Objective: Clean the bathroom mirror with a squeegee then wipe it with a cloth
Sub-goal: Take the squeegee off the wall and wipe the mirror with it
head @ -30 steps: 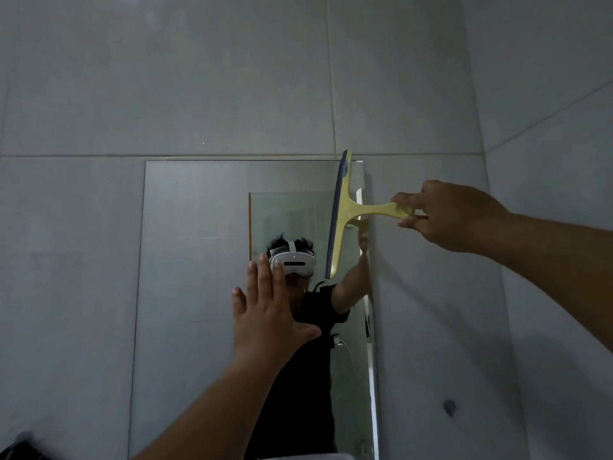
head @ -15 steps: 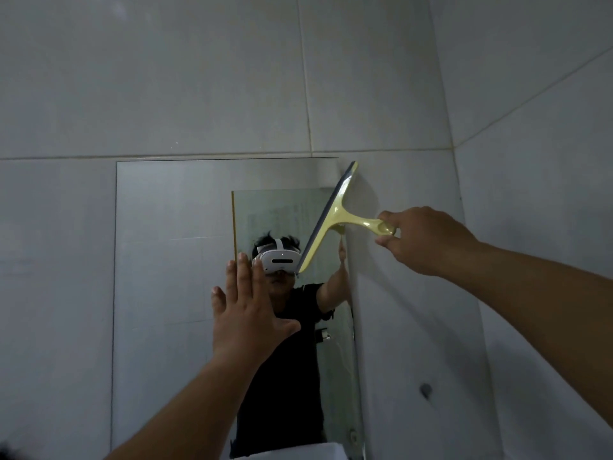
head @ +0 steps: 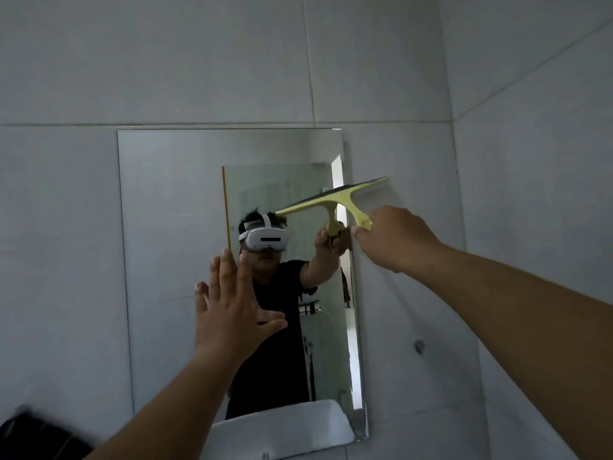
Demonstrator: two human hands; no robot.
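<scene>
A frameless rectangular mirror hangs on the grey tiled wall. My right hand grips the handle of a yellow squeegee. Its dark blade lies nearly level, slightly tilted up to the right, across the mirror's right edge about a third of the way down. My left hand is raised in front of the mirror's middle, fingers spread, holding nothing. I cannot tell whether its palm touches the glass. No cloth is in view.
A white washbasin sits below the mirror. A dark object lies at the lower left corner. A side wall meets the mirror wall at the right, with a small grey fixing on the tile beside the mirror.
The squeegee has turned from nearly upright at the mirror's top right corner to nearly level, and has come lower. The view has tilted down, bringing the washbasin into sight. My left hand stays raised.
</scene>
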